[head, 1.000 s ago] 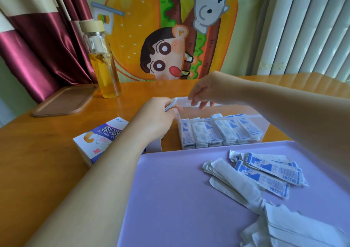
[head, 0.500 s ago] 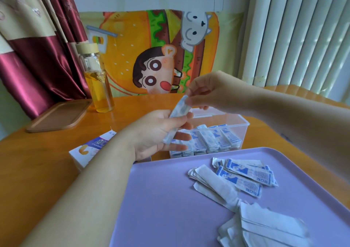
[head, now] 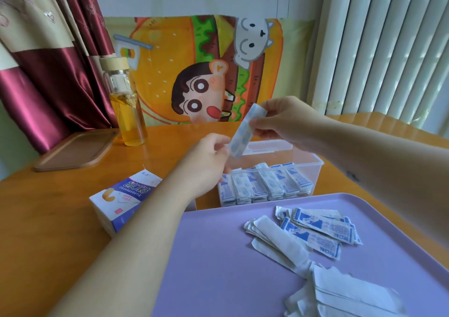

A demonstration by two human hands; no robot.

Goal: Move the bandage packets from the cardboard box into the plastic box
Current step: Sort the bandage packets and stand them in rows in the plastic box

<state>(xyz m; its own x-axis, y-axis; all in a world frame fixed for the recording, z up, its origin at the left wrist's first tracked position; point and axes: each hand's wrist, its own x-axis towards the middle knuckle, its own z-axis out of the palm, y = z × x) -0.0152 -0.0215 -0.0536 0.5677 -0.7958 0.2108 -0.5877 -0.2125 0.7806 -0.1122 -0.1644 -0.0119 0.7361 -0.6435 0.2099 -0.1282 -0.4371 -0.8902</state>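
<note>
Light, thin and floppy, the paper bandage packet (head: 244,132) slants just above the plastic box (head: 318,165), the fingers of the right hand (head: 289,120) pinching its top end and those of the left hand (head: 206,156) its bottom end, probably the surest hold, since its middle would buckle.

2 hands (head: 206,161) (head: 284,120), 1 held packet (head: 243,133), 1 cardboard box (head: 121,202), 1 plastic box (head: 315,168), 1 tray (head: 218,256), 1 bottle (head: 126,112)

Open-topped plastic box (head: 315,164); cardboard box (head: 121,202) near its left, bottle (head: 126,112) well behind, tray (head: 213,256) in front.
</note>
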